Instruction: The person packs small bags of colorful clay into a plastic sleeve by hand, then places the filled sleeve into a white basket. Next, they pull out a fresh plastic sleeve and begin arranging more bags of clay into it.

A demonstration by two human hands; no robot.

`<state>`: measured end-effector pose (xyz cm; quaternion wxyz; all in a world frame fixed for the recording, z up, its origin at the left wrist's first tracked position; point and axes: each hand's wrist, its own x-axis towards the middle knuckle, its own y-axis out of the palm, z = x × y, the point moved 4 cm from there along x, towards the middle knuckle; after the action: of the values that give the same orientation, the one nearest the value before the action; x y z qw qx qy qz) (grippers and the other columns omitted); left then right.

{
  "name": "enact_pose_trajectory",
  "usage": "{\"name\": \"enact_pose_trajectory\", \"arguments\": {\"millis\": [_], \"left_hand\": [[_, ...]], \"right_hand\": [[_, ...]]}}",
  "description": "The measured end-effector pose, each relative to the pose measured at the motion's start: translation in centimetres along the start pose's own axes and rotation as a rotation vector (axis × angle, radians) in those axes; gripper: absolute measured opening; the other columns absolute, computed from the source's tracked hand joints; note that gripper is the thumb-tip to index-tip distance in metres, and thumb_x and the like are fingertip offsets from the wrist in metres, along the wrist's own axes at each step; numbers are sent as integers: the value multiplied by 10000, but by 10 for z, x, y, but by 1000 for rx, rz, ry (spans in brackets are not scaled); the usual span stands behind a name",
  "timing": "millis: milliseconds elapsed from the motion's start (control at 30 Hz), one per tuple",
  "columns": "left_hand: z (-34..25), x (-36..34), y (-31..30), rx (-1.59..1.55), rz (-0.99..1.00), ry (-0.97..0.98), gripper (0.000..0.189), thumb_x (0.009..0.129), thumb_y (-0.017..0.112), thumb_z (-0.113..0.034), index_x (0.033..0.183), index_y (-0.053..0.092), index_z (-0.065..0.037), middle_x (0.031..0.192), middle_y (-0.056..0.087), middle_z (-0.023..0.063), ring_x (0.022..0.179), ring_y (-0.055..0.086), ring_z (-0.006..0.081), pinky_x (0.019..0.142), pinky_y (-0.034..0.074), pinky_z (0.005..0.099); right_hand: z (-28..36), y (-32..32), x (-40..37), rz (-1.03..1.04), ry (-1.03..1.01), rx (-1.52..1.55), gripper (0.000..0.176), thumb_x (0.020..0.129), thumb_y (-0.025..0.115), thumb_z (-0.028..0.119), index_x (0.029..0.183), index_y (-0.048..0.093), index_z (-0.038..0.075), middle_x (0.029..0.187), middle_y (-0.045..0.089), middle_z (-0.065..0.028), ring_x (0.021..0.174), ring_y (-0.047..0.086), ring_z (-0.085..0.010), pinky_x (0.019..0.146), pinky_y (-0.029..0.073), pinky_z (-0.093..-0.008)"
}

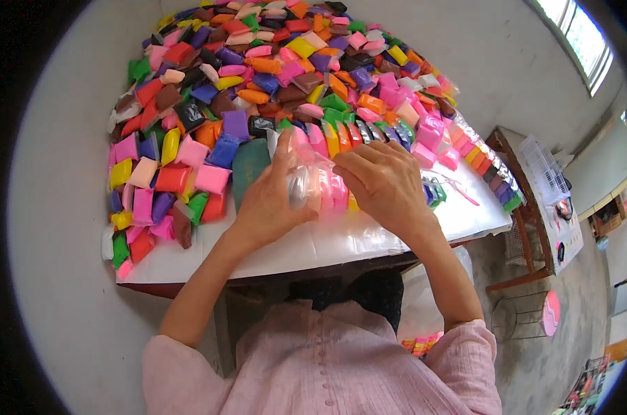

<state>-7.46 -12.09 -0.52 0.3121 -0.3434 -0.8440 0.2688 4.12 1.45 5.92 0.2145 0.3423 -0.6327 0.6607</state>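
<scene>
A clear plastic bag (301,183) with pink and peach packets of soft clay (335,191) in it lies between my hands at the table's front. My left hand (272,200) grips the bag's left end, thumb and fingers around the loose film. Over the bag's right part, my right hand (386,181) has curled fingers pinching the film near its top edge. The right fingertips are partly hidden. Just behind the hands stands a row of coloured clay packets (344,138). To the left of my left hand is a dark green block (250,169).
A large heap of coloured packets (258,66) covers the back and left of the white table (237,259). Bagged rows (490,166) line its right edge, near a thin pink tool (462,193). A side table (559,228) and a pink-topped stool (550,312) stand at right.
</scene>
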Motion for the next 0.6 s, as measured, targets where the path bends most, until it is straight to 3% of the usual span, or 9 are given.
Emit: {"name": "enact_pose_trajectory", "arguments": {"millis": [167, 300, 467, 600], "left_hand": [[9, 7, 2, -94, 0, -50, 1195, 699, 856, -270, 1570, 49, -139, 1183, 647, 207, 1012, 656, 335, 914, 502, 421], [13, 6, 3, -89, -61, -49, 1083, 720, 844, -273, 1544, 159, -117, 1068, 696, 191, 915, 684, 329, 846, 530, 409], [16, 7, 5, -51, -85, -68, 859, 691, 840, -271, 1382, 364, -86, 1091, 677, 183, 947, 671, 333, 825, 515, 417], [13, 7, 5, -57, -92, -76, 686, 685, 832, -246, 1235, 464, -67, 1067, 695, 171, 960, 669, 349, 807, 513, 430]], "right_hand": [[3, 8, -13, -93, -40, 85, 153, 744, 690, 125, 892, 665, 99, 834, 610, -35, 826, 602, -225, 701, 457, -374], [12, 10, -24, -35, -54, 125, 186, 741, 662, 81, 926, 668, 94, 879, 549, -44, 831, 557, -231, 705, 451, -369], [15, 24, -44, 27, -122, 139, 272, 743, 638, 51, 1011, 659, 94, 868, 500, -53, 818, 534, -239, 708, 443, -366], [20, 26, -52, 5, -328, -12, 316, 724, 637, 131, 1025, 644, 35, 886, 508, -61, 829, 531, -219, 723, 437, -353]]}}
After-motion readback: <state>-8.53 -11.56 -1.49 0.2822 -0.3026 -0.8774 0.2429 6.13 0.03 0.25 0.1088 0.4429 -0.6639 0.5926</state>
